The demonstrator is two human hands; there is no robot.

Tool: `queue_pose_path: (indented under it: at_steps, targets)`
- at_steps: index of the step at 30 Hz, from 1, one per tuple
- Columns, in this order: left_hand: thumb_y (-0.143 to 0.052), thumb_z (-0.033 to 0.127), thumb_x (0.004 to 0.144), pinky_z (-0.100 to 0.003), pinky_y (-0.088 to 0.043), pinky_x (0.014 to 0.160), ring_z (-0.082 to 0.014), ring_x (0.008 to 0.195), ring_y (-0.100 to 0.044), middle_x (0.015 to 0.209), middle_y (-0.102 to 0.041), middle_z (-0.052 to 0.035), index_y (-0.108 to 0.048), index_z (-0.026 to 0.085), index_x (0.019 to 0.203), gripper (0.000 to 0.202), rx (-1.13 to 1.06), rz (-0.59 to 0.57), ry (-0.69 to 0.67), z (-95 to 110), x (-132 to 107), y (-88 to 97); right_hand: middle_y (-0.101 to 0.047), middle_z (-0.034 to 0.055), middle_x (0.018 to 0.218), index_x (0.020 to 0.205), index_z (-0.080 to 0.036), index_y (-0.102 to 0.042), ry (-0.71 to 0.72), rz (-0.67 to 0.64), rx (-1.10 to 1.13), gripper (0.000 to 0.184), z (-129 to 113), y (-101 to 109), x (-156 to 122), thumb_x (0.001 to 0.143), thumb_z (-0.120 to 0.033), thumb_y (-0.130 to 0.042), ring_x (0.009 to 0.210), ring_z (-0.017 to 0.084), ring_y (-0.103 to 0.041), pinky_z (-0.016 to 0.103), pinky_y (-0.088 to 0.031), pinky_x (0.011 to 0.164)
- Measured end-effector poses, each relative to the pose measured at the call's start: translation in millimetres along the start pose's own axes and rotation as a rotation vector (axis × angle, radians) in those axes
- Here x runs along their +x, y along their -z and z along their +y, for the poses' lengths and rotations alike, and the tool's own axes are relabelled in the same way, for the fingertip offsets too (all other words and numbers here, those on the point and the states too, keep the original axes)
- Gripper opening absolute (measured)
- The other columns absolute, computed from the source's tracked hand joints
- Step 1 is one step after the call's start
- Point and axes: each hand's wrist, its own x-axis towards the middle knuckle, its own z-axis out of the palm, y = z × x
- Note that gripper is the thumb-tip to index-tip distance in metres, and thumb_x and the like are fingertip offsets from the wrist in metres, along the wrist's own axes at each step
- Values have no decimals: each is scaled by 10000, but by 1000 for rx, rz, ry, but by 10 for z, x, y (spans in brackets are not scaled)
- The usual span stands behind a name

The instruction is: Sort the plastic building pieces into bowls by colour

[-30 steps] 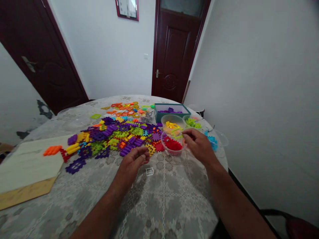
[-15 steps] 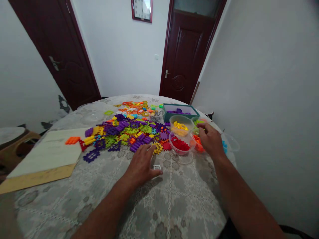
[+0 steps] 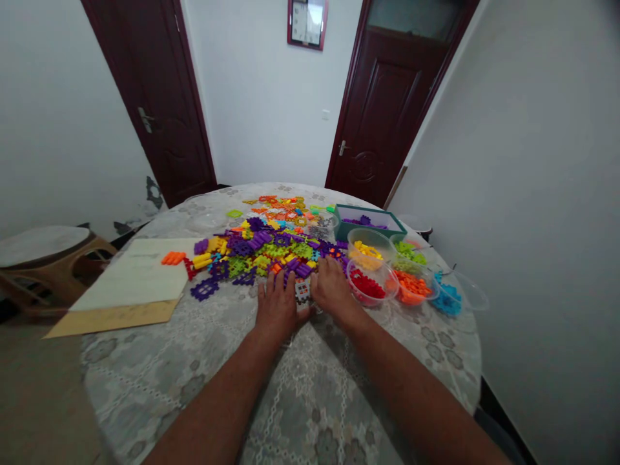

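At the near edge of the heap of plastic building pieces (image 3: 242, 248), my left hand (image 3: 277, 307) lies with its fingers stretched forward and its thumb out to the right. A small white lattice-shaped building piece (image 3: 303, 290) shows between my hands, close to the left fingers and thumb. My right hand (image 3: 333, 287) is beside it on the right, fingers curled together at the edge of the heap. Whatever those fingers hold, if anything, is hidden.
Clear bowls of red pieces (image 3: 367, 284), yellow pieces (image 3: 368, 250), orange pieces (image 3: 413, 287), green pieces (image 3: 409, 253) and blue pieces (image 3: 446, 298) stand at right. Behind them is a green box (image 3: 394, 232). Paper (image 3: 126, 274) and orange pieces (image 3: 173, 258) lie left.
My right hand has come left from above the bowls to beside my left hand. The white piece now appears farther forward, near the heap. The camera view has shifted too.
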Motion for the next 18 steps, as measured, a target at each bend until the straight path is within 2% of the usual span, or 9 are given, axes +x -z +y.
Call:
queue_pose_path:
  at_steps: [4, 9, 13, 16, 18]
  targets:
    - [-772, 654, 751, -629, -233, 1228, -454, 1523, -306, 1593, -441, -244, -435, 125, 1569, 1030, -25, 26, 27, -29, 32, -19, -615, 288, 1350, 1331, -47, -608, -162, -50, -140, 418, -3, -109, 290, 982, -253, -501, 1302, 356, -535, 494, -372, 1136]
    - [-819, 706, 666, -622, -221, 1236, -442, 1499, -340, 1589, -446, -239, -437, 132, 1562, 1131, -82, 1, -1, -1, 33, -8, -653, 308, 1225, 1242, -51, -640, -260, -77, -186, 389, -35, -260, 390, 1001, -310, -480, 1180, 380, -607, 526, -421, 1033]
    - [-849, 718, 606, -608, -237, 1230, -443, 1450, -394, 1559, -471, -250, -462, 121, 1538, 1173, -118, -6, -21, 30, 26, 27, -651, 279, 1229, 1237, -100, -644, -264, -88, -217, 381, -91, -285, 355, 1023, -361, -468, 1171, 369, -621, 497, -461, 979]
    - [-866, 704, 578, -567, -283, 1214, -429, 1417, -422, 1528, -497, -237, -476, 127, 1521, 1172, -148, 9, -8, 46, 19, 46, -671, 242, 1202, 1236, -129, -646, -216, -108, -226, 404, -121, -241, 316, 1039, -429, -463, 1152, 348, -635, 466, -486, 951]
    - [-870, 687, 574, -543, -308, 1199, -419, 1391, -441, 1506, -508, -229, -477, 131, 1514, 1160, -157, 26, -7, 48, 18, 39, -688, 224, 1176, 1223, -124, -654, -178, -120, -216, 391, -118, -205, 302, 1040, -414, -466, 1129, 326, -651, 431, -493, 950]
